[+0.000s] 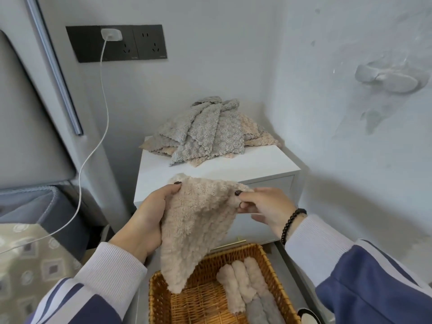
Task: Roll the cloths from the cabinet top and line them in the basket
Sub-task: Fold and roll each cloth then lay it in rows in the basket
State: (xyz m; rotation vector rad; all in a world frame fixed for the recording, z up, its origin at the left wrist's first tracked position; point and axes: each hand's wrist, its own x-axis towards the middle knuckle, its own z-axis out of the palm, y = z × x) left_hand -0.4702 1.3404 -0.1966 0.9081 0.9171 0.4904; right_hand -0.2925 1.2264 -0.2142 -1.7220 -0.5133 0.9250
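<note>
A beige cloth (194, 228) hangs in the air above the wicker basket (264, 256), its lower corner dangling over the basket's left side. The left hand (145, 220) grasps its left edge in a curled grip; the right hand (264, 206) pinches the right corner. Three rolled cloths (243, 284) lie side by side in the basket, perhaps with grey ones nearer the camera. Behind, a pile of grey and beige cloths (208, 132) sits on the white cabinet top (257, 162).

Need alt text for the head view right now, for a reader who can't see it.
Both hands, left hand and right hand, hold a beige cloth above a wicker basket lined with rolled cloths. More cloths are piled on the white cabinet.
</note>
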